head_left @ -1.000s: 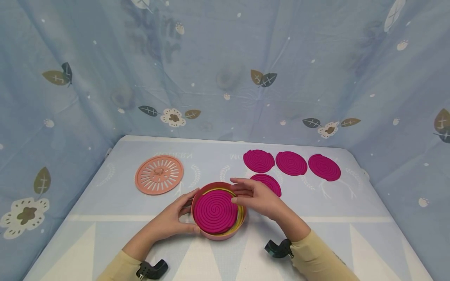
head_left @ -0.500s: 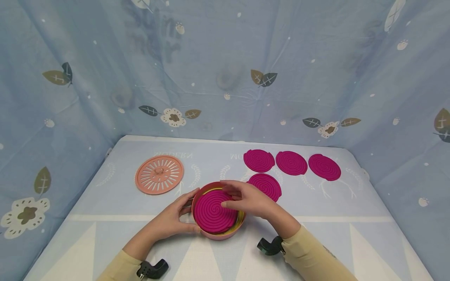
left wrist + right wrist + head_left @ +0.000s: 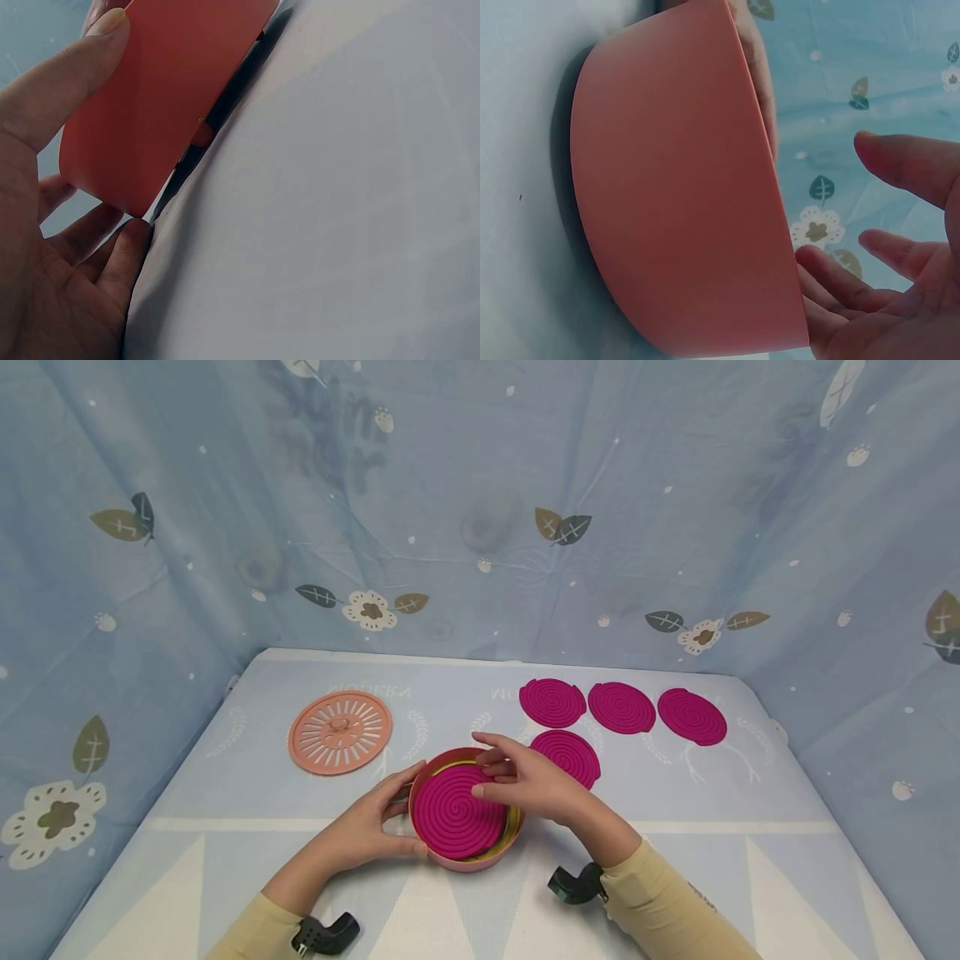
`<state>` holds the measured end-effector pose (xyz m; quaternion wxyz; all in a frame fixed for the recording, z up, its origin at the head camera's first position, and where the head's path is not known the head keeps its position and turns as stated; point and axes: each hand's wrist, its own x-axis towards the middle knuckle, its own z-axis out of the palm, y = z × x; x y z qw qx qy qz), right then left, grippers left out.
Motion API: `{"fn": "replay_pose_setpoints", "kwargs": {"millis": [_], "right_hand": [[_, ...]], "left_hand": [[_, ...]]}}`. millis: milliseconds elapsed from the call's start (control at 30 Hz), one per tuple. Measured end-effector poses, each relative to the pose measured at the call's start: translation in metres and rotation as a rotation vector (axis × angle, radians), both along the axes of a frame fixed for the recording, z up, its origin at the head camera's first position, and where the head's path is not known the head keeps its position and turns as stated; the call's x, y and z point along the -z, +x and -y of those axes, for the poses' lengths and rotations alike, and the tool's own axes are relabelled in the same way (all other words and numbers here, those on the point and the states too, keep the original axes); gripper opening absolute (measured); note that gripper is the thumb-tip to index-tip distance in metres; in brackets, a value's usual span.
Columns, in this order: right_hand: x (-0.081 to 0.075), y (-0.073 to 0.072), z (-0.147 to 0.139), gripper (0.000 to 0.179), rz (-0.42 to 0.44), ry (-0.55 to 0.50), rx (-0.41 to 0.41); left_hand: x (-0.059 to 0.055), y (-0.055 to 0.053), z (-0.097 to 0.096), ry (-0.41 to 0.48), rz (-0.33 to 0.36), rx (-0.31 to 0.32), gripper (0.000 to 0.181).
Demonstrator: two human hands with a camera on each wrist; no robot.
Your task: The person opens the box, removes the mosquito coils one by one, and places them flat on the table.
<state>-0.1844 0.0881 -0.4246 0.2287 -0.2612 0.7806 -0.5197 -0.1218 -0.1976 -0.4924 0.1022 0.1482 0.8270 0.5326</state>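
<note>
In the head view, a round coral tin (image 3: 467, 865) stands on the table with a yellow ring (image 3: 514, 828) inside. A magenta mosquito coil (image 3: 453, 818) lies in it, nearly filling the opening. My left hand (image 3: 369, 831) grips the tin's left side, thumb at the front and fingers behind; the left wrist view shows the thumb on the tin's wall (image 3: 150, 97). Over the right rim is my right hand (image 3: 528, 783), its fingers loosely bent, thumb and index finger apart, with nothing between them. In the right wrist view its lower fingers (image 3: 832, 277) are right at the rim.
A coral slotted lid (image 3: 330, 756) lies back left of the tin. Several magenta coils lie flat at the back right, among them one coil (image 3: 573, 756) just behind my right hand and another coil (image 3: 692, 717) farthest right. A patterned blue curtain (image 3: 480, 527) encloses the table.
My right hand has moved left, farther over the tin, and its index finger has lifted and straightened. My left hand and the tin have stayed in place.
</note>
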Motion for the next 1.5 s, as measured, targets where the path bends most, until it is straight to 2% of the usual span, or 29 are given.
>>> {"fn": "replay_pose_setpoints", "kwargs": {"millis": [233, 467, 633, 933, 1333, 1500], "right_hand": [[0.0, 0.001, -0.001, 0.07, 0.038, -0.088, 0.066], [0.003, 0.0, -0.003, 0.07, 0.143, -0.207, 0.109], [0.005, 0.001, -0.004, 0.071, 0.204, -0.242, 0.131], [0.01, 0.006, -0.014, 0.073, 0.266, -0.205, 0.104], [0.009, 0.015, -0.025, 0.078, 0.44, -0.33, 0.062], [0.009, 0.018, -0.028, 0.08, 0.451, -0.313, 0.036]], "left_hand": [[0.0, 0.0, 0.0, 0.002, 0.003, 0.003, 0.113], [-0.001, 0.0, 0.0, 0.003, 0.001, 0.003, 0.113], [-0.001, 0.0, -0.001, -0.003, 0.004, 0.001, 0.111], [0.001, 0.0, -0.002, 0.012, -0.001, 0.003, 0.112], [0.0, 0.0, -0.001, 0.0, -0.008, -0.005, 0.113], [-0.001, 0.0, -0.001, 0.014, -0.005, 0.005, 0.111]]}}
